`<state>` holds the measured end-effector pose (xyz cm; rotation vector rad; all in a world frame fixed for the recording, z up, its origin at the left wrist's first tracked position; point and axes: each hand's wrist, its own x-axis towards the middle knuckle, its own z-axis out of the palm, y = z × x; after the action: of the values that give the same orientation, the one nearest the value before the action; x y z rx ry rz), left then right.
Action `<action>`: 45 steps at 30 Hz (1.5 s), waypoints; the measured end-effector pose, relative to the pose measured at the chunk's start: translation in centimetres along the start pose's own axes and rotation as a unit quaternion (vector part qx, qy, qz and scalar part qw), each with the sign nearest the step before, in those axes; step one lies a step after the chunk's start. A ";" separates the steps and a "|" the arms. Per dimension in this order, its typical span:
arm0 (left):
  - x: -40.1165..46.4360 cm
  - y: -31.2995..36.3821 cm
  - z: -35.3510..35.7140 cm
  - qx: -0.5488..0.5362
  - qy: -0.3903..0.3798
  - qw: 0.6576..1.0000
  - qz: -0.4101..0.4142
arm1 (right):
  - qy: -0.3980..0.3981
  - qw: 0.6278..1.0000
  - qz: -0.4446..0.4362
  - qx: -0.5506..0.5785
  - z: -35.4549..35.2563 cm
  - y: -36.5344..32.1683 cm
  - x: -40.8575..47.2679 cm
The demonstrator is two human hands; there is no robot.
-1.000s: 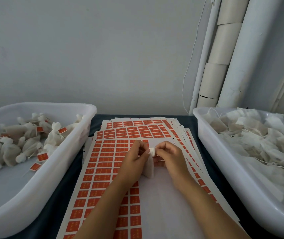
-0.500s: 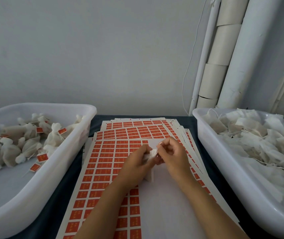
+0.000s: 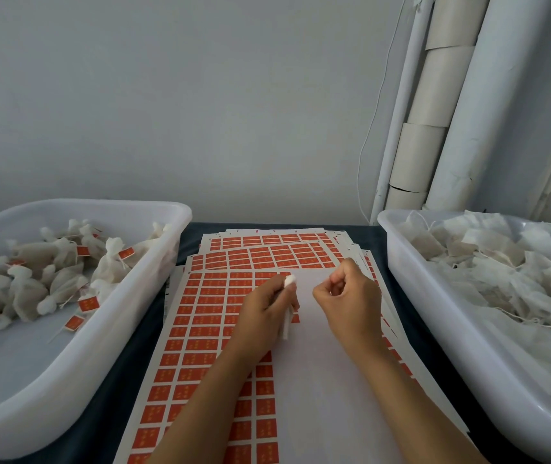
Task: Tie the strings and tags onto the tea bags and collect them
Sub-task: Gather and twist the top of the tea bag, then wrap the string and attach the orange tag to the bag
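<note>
The tea bag (image 3: 288, 303) is held at the centre of the view, over the sheets of orange tags (image 3: 214, 316) spread on the dark worktop (image 3: 153, 296). It is grasped at its gathered neck by the grip of the left hand (image 3: 260, 316), the bunched top showing above the fingers and the body hanging below. The right hand (image 3: 351, 303), just beside at three o'clock, is seen with fingers curled tight; a string is probably being pulled, but none can be made out, so what that grip holds cannot be told.

The knot is judged to be the weak point: if the neck is released before the string is drawn tight, the gather could open and the loop slip off. A hard pull could also tear the thin fabric or snap the string.

At nine o'clock, a white bin (image 3: 76, 363) holds tied bags with orange tags (image 3: 50, 283), heaped at its far end. At three o'clock, a second white bin (image 3: 435, 329) is filled with loose, untied bags and strings (image 3: 501, 269).
</note>
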<state>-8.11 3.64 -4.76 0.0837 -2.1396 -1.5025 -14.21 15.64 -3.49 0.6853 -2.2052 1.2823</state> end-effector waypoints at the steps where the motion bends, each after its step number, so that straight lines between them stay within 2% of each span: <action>1: 0.0 0.0 0.0 -0.013 0.007 1.000 0.000 | -0.004 1.000 0.007 0.008 0.1 0.0 -0.1; 4: 0.0 -0.1 0.1 -0.051 0.033 0.998 -0.010 | -0.018 0.999 0.017 0.027 0.2 -0.1 -0.3; 9: 0.1 -0.3 0.0 -0.045 0.021 0.998 -0.033 | -0.018 0.997 0.035 0.061 0.3 0.1 -0.6; 16: 0.2 -0.4 -0.1 -0.088 0.053 0.994 -0.040 | -0.026 0.998 0.046 0.043 1.2 -0.1 -0.6; 18: 0.4 -0.5 -0.3 -0.074 0.070 0.994 -0.050 | -0.071 0.994 0.072 0.050 1.3 0.2 -0.4; 21: 0.8 -0.6 -0.8 -0.053 0.076 0.993 -0.067 | -0.181 0.978 0.096 0.039 1.1 0.7 0.2; 28: 0.6 -0.7 -0.9 -0.050 0.069 0.992 -0.096 | -0.288 0.954 0.083 -0.011 0.9 0.9 0.6; 36: 0.8 -0.3 -1.6 -0.119 0.120 0.975 -0.141 | -0.365 0.923 -0.018 -0.119 -0.6 0.6 1.3; 42: 1.2 -0.5 -1.7 -0.170 0.164 0.955 -0.182 | -0.396 0.870 -0.140 -0.259 -0.2 -0.8 1.7; 45: 1.1 -0.7 -1.7 -0.177 0.167 0.952 -0.185 | -0.395 0.856 -0.176 -0.285 0.1 -1.0 1.7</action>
<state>-8.47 1.52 -4.54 0.5949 -1.6184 -1.9044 -14.80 14.85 -1.80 1.4410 -2.6845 0.0895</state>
